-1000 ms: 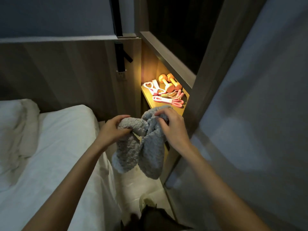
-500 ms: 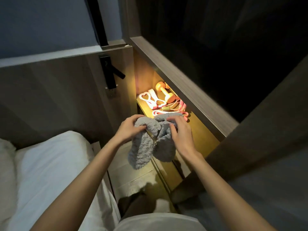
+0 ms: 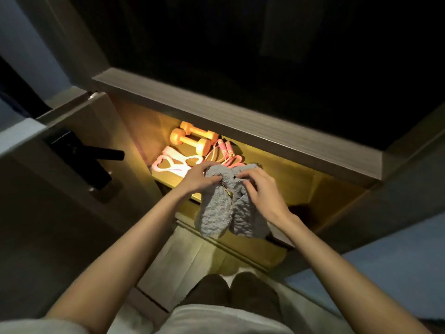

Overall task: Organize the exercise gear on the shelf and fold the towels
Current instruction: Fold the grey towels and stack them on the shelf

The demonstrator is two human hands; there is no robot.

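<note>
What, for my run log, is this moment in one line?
left hand grips grey towel | right hand grips it too | bunched, hanging at shelf front

A grey towel (image 3: 216, 213) of thick, nubbly cloth, matt and rough-piled, hangs at a shelf (image 3: 289, 179) of smooth wood-grain board that takes a soft sheen under warm light. Two orange dumbbells (image 3: 190, 141) show a smooth, faintly glossy coating, plastic or vinyl by the look. The pink stretch band (image 3: 173, 165) looks like smooth, matt rubber or foam; the skipping rope (image 3: 225, 148) has plastic-looking pink handles. The ledge (image 3: 240, 121) above is matt, finely streaked wood laminate. The black door handle (image 3: 101, 153) has a matt finish.
</note>
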